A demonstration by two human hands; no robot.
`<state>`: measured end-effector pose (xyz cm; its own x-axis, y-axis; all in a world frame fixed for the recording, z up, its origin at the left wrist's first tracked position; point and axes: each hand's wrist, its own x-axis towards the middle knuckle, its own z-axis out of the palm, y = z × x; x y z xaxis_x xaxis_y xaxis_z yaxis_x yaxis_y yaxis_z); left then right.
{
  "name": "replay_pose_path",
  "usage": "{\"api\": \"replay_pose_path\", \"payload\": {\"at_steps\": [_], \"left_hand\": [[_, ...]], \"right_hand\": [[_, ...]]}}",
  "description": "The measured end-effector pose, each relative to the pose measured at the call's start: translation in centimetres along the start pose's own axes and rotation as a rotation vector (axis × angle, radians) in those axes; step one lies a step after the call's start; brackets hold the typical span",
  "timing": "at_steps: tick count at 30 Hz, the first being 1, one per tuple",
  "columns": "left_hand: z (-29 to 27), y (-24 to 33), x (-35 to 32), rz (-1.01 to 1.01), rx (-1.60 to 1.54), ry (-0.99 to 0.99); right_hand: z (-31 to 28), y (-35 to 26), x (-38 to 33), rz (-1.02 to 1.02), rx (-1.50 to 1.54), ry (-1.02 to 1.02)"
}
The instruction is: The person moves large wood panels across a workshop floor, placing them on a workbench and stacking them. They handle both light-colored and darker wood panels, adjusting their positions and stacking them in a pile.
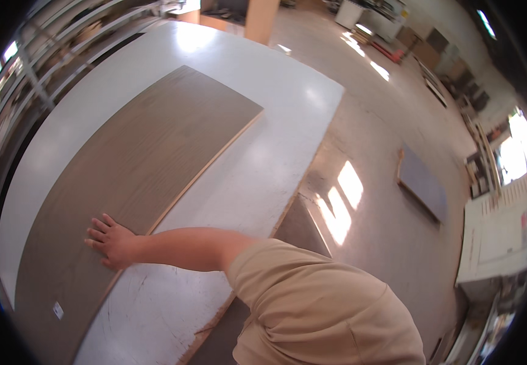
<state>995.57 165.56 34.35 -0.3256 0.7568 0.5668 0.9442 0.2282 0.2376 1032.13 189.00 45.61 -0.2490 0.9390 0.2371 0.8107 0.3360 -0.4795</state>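
My left hand [110, 242] lies flat, palm down and fingers spread, on the near right edge of a long brown wood-grain panel [147, 152]. The panel rests lengthwise on a large white table [275, 128] and carries a small white sticker [58, 309] near its close end. My bare forearm reaches leftward to the panel from a tan short sleeve [312, 304] at the lower edge. The hand holds nothing. My right hand is out of the picture.
The table's right edge [312, 158] borders a concrete floor with sunlit patches. A grey board [423, 182] lies on the floor to the right. Metal racks [26, 73] run along the left; a white cabinet [498, 237] and stacked boards stand at the right.
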Motion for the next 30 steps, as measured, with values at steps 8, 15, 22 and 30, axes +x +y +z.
{"api": "replay_pose_path", "payload": {"at_steps": [8,15,22,30], "left_hand": [[3.0,-3.8,5.6,0.041,0.027,-0.034],[-0.8,-8.2,5.8,-0.128,0.051,-0.111],[-3.8,-3.4,5.2,-0.155,0.029,-0.044],[-6.7,1.5,7.2,-0.294,-0.059,-0.001]], "right_hand": [[-10.6,11.4,-13.0,0.086,-0.173,-0.049],[-19.5,18.9,-19.3,0.467,-0.387,0.047],[-8.8,19.0,8.9,0.076,-0.458,0.224],[-0.2,9.6,25.3,-0.128,-0.313,0.024]]}}
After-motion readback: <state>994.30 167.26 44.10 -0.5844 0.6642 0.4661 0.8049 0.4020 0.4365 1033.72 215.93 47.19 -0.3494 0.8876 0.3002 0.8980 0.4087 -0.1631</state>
